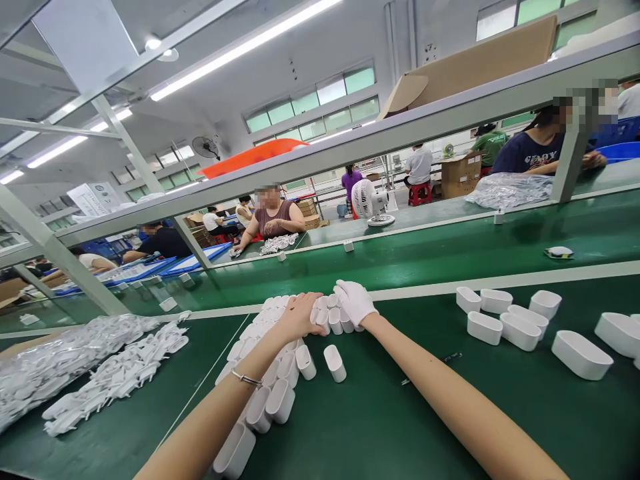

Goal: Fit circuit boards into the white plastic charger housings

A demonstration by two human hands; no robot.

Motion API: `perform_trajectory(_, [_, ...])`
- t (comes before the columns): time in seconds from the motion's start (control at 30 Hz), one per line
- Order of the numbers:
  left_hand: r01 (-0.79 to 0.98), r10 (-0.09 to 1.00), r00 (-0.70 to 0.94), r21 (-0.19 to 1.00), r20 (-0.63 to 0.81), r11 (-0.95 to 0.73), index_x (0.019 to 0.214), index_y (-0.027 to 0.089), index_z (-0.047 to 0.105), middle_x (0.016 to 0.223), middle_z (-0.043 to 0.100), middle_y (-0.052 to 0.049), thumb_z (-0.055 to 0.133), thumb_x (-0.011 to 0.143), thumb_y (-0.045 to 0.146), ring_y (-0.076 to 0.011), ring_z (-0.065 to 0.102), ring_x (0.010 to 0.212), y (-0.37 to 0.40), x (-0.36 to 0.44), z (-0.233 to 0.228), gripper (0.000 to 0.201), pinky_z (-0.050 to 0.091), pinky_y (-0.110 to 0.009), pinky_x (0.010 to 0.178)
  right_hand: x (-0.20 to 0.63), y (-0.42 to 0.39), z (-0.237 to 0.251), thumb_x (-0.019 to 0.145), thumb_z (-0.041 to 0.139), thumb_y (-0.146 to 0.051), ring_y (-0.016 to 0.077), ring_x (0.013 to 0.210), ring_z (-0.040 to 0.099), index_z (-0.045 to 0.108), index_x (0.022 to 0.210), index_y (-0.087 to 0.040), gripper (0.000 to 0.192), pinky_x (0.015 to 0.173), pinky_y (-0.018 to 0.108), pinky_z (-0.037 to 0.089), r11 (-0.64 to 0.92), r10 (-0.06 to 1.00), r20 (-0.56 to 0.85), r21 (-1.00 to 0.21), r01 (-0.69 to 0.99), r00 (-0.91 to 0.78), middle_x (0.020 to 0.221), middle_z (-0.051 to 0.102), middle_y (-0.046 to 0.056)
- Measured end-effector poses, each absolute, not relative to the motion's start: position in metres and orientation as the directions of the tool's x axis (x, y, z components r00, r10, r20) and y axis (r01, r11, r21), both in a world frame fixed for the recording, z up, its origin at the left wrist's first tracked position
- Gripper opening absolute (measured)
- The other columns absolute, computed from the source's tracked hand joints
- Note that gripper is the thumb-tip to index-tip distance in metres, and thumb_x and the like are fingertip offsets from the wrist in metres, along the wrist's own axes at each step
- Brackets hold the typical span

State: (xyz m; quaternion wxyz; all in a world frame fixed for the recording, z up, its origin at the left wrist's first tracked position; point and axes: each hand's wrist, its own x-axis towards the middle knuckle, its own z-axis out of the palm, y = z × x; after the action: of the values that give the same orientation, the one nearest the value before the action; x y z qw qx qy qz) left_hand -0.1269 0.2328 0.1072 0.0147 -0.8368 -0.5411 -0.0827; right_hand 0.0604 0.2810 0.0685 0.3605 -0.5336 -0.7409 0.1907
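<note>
We had both hands out over the long heap of white plastic shells (280, 373) on the green worktop (380, 413). Left hand (299, 315), bare, lay flat on the far end of the heap, fingers loosely curled over the shells; right hand (354, 301), in a white glove, cupped the ones just beside it, pinching nothing. They looked light, stiff and slick, probably easiest scooped by the open rim. More shells (505, 320) sat loose to the right, bagged parts (75, 367) to the left. Busy factory hall, other workers across the line.
</note>
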Motion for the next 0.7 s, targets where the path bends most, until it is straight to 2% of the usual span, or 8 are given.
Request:
perform_trajectory(0.07, [0.899,0.9,0.422,0.082,0.106,-0.431,0.133,0.027,0.04,0.134,0.048,-0.007,0.085,0.054,0.038,-0.0324,0.039,0.121,0.239,-0.134,0.111,0.092,0.032,-0.046,0.099,0.059,0.28,0.07,0.096,0.031,-0.041,0.0222,0.122,0.047,0.056,0.126,-0.02,0.045,0.103,0.033,0.034,0.295,0.945,0.313,-0.691,0.66,-0.096,0.129,0.057,0.007])
perform_trajectory(0.13, [0.892,0.897,0.436,0.095,0.07,-0.441,0.134,0.027,0.041,0.134,0.049,-0.006,0.088,0.05,0.034,-0.0327,0.038,0.122,0.245,-0.142,0.115,0.097,0.033,-0.045,0.098,0.058,0.279,0.07,0.097,0.024,-0.041,0.023,0.12,0.05,0.055,0.126,-0.019,0.049,0.1,0.034,0.037,0.232,0.958,0.284,-0.713,0.661,-0.03,0.128,0.057,0.008])
perform_trajectory(0.3, [0.883,0.891,0.451,0.122,0.052,-0.454,0.129,0.028,0.048,0.132,0.052,-0.005,0.089,0.048,0.033,-0.0317,0.041,0.118,0.253,-0.153,0.118,0.091,0.034,-0.044,0.096,0.054,0.271,0.074,0.097,0.022,-0.04,0.0203,0.122,0.048,0.052,0.129,-0.018,0.049,0.102,0.03,0.035,0.194,0.965,0.262,-0.722,0.664,0.003,0.131,0.055,0.007])
perform_trajectory(0.43, [0.886,0.898,0.439,0.145,0.041,-0.44,0.127,0.028,0.051,0.131,0.052,-0.006,0.088,0.049,0.038,-0.0322,0.042,0.115,0.249,-0.162,0.119,0.087,0.037,-0.042,0.093,0.054,0.263,0.097,0.095,0.027,-0.038,0.0245,0.125,0.043,0.05,0.131,-0.016,0.048,0.103,0.035,0.033,0.213,0.962,0.274,-0.693,0.688,-0.022,0.136,0.05,0.009])
perform_trajectory(0.6, [0.896,0.905,0.419,0.129,0.071,-0.424,0.118,0.029,0.058,0.128,0.055,-0.003,0.086,0.055,0.03,-0.0293,0.043,0.115,0.25,-0.167,0.115,0.069,0.036,-0.04,0.094,0.052,0.248,0.127,0.078,0.058,-0.04,0.023,0.104,0.057,0.068,0.103,-0.026,0.03,0.088,0.031,0.043,0.373,0.927,0.213,-0.621,0.69,-0.309,0.115,0.063,0.003])
perform_trajectory(0.67, [0.904,0.91,0.405,0.113,0.088,-0.413,0.114,0.029,0.061,0.126,0.057,-0.002,0.084,0.058,0.028,-0.028,0.044,0.115,0.251,-0.164,0.112,0.06,0.033,-0.04,0.096,0.05,0.238,0.13,0.067,0.069,-0.042,0.0243,0.102,0.058,0.069,0.1,-0.028,0.036,0.088,0.034,0.043,0.443,0.886,0.161,-0.567,0.694,-0.434,0.114,0.063,0.003])
perform_trajectory(0.7, [0.908,0.913,0.396,0.105,0.098,-0.405,0.112,0.029,0.062,0.126,0.057,-0.002,0.084,0.059,0.028,-0.0279,0.044,0.115,0.25,-0.162,0.112,0.058,0.032,-0.041,0.097,0.05,0.232,0.129,0.062,0.073,-0.044,0.0264,0.106,0.056,0.068,0.102,-0.028,0.044,0.09,0.038,0.042,0.493,0.854,0.12,-0.502,0.711,-0.507,0.117,0.061,0.004])
